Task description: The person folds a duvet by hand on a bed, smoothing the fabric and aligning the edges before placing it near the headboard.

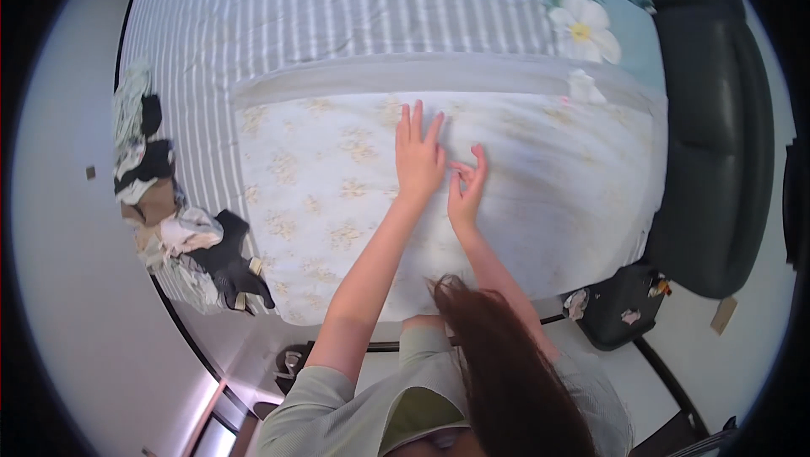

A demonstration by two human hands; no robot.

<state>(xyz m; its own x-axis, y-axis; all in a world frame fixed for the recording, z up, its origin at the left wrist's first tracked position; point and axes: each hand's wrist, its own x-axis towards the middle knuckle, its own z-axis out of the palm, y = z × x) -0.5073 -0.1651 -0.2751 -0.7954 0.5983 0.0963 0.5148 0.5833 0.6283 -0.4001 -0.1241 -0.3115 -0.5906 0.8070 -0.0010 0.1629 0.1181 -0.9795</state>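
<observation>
A white cover (pixel 359 174) with pale yellow flower sprigs is spread over the near part of the bed, with a sheer greyish band (pixel 396 73) along its far edge. My left hand (pixel 419 162) is over the middle of this cover, fingers stretched forward and apart, holding nothing I can see. Just right of it and a little nearer is my right hand (pixel 467 191), one finger raised and others bent toward the left hand; nothing shows in it. Whether either hand presses on the fabric is hard to tell.
Striped bedding (pixel 337 10) covers the far side. A teal pillow (pixel 629 35) with a white flower lies far right, beside a dark padded headboard (pixel 709 153). Heaped clothes (pixel 156 195) line the left edge. Near right stands a dark bin (pixel 624 309); a small white item (pixel 584 86) rests by the pillow.
</observation>
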